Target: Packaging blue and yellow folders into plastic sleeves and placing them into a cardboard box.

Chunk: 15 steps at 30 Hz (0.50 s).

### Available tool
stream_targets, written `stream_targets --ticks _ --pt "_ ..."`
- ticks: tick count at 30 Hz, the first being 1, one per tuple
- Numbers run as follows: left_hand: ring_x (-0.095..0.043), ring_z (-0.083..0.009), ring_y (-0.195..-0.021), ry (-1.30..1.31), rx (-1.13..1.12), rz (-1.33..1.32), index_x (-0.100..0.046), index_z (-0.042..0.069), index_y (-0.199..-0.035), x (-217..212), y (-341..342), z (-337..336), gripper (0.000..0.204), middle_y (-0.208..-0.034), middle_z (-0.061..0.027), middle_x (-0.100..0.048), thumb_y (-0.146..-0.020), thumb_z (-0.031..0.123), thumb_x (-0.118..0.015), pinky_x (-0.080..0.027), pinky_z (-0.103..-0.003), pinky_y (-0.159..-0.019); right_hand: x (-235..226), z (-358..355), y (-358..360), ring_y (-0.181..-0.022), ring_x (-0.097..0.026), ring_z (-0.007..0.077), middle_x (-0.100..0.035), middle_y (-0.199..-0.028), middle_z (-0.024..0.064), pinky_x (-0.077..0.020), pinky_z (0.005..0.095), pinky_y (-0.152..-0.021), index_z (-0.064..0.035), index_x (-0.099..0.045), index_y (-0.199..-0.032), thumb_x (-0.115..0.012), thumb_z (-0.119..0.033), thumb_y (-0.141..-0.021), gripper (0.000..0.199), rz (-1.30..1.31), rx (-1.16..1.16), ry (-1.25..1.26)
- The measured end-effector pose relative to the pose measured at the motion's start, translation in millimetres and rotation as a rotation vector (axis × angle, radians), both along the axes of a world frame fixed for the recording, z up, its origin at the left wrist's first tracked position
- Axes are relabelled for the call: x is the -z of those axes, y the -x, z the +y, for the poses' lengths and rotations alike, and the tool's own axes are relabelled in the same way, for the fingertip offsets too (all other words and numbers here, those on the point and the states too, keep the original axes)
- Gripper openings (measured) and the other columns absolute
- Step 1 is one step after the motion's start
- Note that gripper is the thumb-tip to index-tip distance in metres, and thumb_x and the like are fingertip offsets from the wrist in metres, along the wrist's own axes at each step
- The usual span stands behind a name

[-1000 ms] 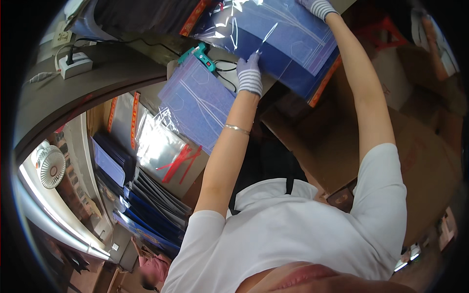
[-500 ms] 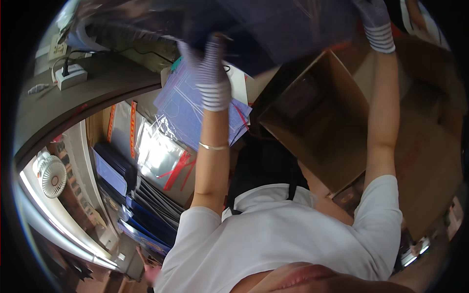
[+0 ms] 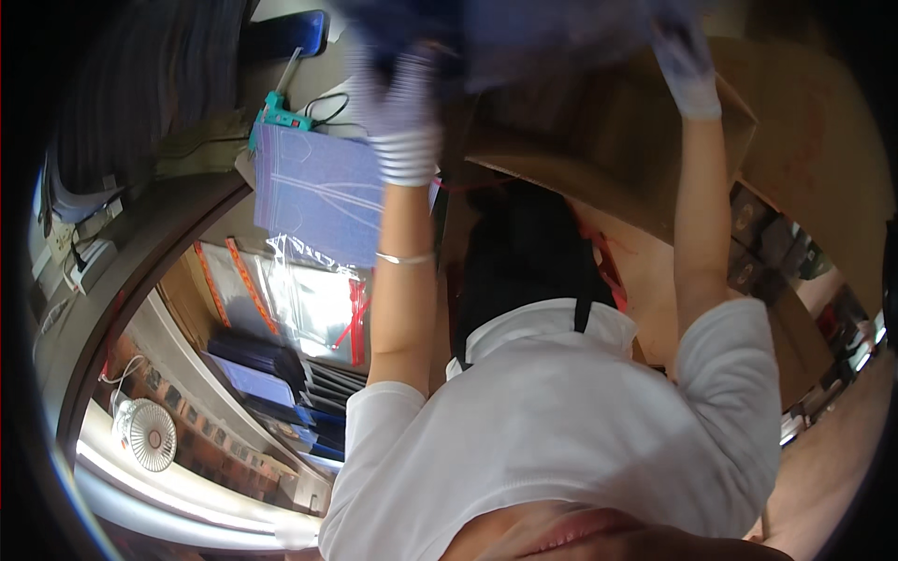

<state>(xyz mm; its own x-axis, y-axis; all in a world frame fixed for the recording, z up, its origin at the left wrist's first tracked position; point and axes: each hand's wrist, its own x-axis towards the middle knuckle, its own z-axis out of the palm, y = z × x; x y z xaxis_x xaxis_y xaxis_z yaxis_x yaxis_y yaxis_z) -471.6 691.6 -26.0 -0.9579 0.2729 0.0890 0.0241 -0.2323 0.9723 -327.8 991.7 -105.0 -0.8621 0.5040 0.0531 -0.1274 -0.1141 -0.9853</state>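
Note:
A dark blue, flat, sheet-like bundle (image 3: 552, 42) is held up at the top of the view, smeared by motion. My left hand (image 3: 398, 98), in a grey-and-white striped glove, grips its left side. At its right end is my gloved right hand (image 3: 681, 61), whose fingers close on the edge and are partly blurred. Below the bundle is an open cardboard box (image 3: 599, 154). Beside my left wrist lies a blue denim-look sheet (image 3: 318, 192) with pale printed lines.
A teal glue gun (image 3: 281, 114) with a black cord lies on the table near a dark blue phone-like object (image 3: 304, 35). Far left are a dark stack (image 3: 140, 84) and a white power strip (image 3: 94, 266). Clear plastic bags (image 3: 313, 299) and a white fan (image 3: 150, 435) are lower left.
The view has turned, uncovering the glue gun and the dark stack at left. The blue bundle, still in both hands, now sits higher in the picture, above the box.

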Motion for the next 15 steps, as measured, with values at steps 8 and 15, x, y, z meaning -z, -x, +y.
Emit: stream_targets --ticks 8,15 --pt "-0.061 -0.0262 -0.081 0.798 0.427 -0.124 -0.054 0.003 -0.103 209.5 -93.8 56.2 0.032 -0.091 -0.0186 -0.061 -0.077 0.020 -0.064 -0.047 -0.032 -0.075 224.8 -33.9 -208.4 -0.099 -0.051 0.0187 -0.054 -0.104 0.0046 -0.0391 0.0347 -0.091 -0.0082 -0.048 -0.114 -0.063 -0.001 -0.076 0.042 -0.384 0.166 0.830" --pt "-0.054 -0.0387 -0.092 1.532 0.688 -0.164 -0.036 -0.001 -0.119 253.5 -99.4 62.1 0.054 -0.099 -0.0226 -0.056 -0.078 0.026 -0.058 -0.044 -0.043 -0.080 435.3 -71.6 -169.8 -0.094 -0.052 0.0225 -0.056 -0.102 0.0059 -0.0369 0.0344 -0.092 -0.0044 -0.050 -0.114 -0.064 -0.007 -0.078 0.039 -0.647 0.182 1.095"
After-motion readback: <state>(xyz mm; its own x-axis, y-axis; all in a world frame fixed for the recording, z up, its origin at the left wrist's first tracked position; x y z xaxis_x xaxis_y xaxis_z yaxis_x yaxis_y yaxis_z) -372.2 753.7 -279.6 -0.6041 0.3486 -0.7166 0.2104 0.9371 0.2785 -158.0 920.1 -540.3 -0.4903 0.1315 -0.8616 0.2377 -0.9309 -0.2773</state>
